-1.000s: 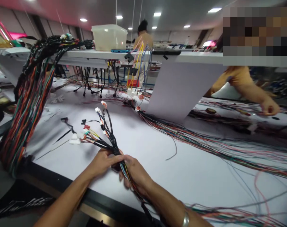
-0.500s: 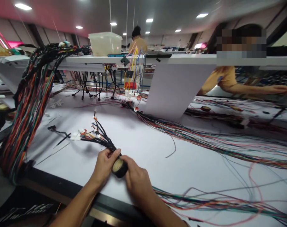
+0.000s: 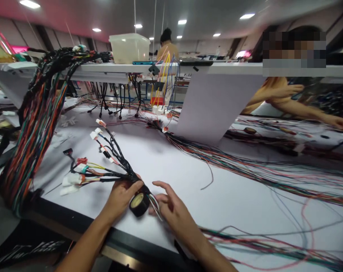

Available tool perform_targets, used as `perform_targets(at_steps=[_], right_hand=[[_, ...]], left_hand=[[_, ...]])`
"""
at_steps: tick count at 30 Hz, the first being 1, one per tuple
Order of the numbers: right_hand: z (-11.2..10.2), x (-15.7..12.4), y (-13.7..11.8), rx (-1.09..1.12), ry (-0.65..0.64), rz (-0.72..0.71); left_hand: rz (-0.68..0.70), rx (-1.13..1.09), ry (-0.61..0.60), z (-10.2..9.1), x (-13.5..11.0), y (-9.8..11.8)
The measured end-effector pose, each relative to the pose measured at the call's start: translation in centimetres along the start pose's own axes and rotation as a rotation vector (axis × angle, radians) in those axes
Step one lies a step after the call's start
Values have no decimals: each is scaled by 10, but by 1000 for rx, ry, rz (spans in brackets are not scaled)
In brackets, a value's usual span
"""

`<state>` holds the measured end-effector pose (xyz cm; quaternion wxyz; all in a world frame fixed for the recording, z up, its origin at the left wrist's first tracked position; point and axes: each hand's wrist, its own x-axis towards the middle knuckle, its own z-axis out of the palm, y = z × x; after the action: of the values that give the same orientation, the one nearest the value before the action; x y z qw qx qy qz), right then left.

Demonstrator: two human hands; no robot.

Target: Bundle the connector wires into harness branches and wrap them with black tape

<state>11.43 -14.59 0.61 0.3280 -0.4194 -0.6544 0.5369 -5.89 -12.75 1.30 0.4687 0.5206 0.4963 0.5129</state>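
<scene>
Landmark is the black tape roll with the tan core (image 3: 139, 204), sitting at the near edge of the white bench (image 3: 188, 181).

Change: half a second ago both your hands were closed on that roll. Now your right hand (image 3: 174, 210) has come off it. Its grip is wide, fingers spread, just right of the roll and not touching it as far as I can see. Your left hand (image 3: 120, 196) is just left of the roll, grip closed round the black-taped wire harness (image 3: 123, 170) where its branches join, and the roll hangs touching that hand under the thumb. My read is that the left hand alone carries harness and roll for now.

The harness branches fan up and left of the roll, higher than before, and end in white plastic connectors (image 3: 71, 179).

Loose coloured wires (image 3: 259, 173) run across the bench, well right of the roll. A thick multi-coloured wire bundle (image 3: 32, 128) hangs far left of it. A co-worker's hand (image 3: 339, 122) is far right of the roll, not yours.

No readable brand, label or print on the roll, the connectors or anything else.
</scene>
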Motion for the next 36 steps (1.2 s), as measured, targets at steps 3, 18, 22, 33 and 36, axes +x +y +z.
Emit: perform_targets(at_steps=[3,18,22,33,36], right_hand=[[11,-11,-2,-624,122,-297],[-9,14,16,370,-72,415],[-15,15,16,315,-215,414],[3,-10,7,-483,240,-291],[-9,0,12,63,268,62]], left_hand=[[-60,-102,132,10,4,-2],[-99,-441,-66,13,-9,-17],[-26,-231,-168,9,-3,-13],[-154,-299,81,15,-3,-18],[-80,-396,99,12,-6,-19]])
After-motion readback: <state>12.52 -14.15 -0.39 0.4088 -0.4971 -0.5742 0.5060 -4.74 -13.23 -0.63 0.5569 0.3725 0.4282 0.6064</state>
